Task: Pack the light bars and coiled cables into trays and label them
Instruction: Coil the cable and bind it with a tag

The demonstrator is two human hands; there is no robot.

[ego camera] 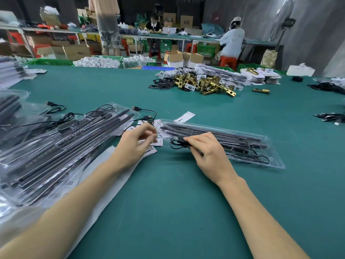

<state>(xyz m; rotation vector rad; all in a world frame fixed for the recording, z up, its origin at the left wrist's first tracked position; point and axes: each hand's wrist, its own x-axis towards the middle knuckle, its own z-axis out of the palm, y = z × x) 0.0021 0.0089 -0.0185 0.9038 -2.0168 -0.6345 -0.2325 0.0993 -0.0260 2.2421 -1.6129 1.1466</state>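
Observation:
A clear plastic tray (276, 156) lies on the green table ahead of me, holding black light bars (214, 132) and a cable at its right end. My right hand (209, 152) pinches a coiled black cable (176, 144) at the tray's near left corner. My left hand (138, 143) hovers just left of the tray with fingers curled over a small pile of white labels (149, 153); whether it pinches one is unclear. One label (184, 116) lies apart behind the tray.
A heap of filled clear trays (61, 146) with loose USB cables (141, 111) covers the left. Brass lock parts (203, 85) and packets sit mid-table. More black cables (330, 116) lie at the right edge. People work at far benches.

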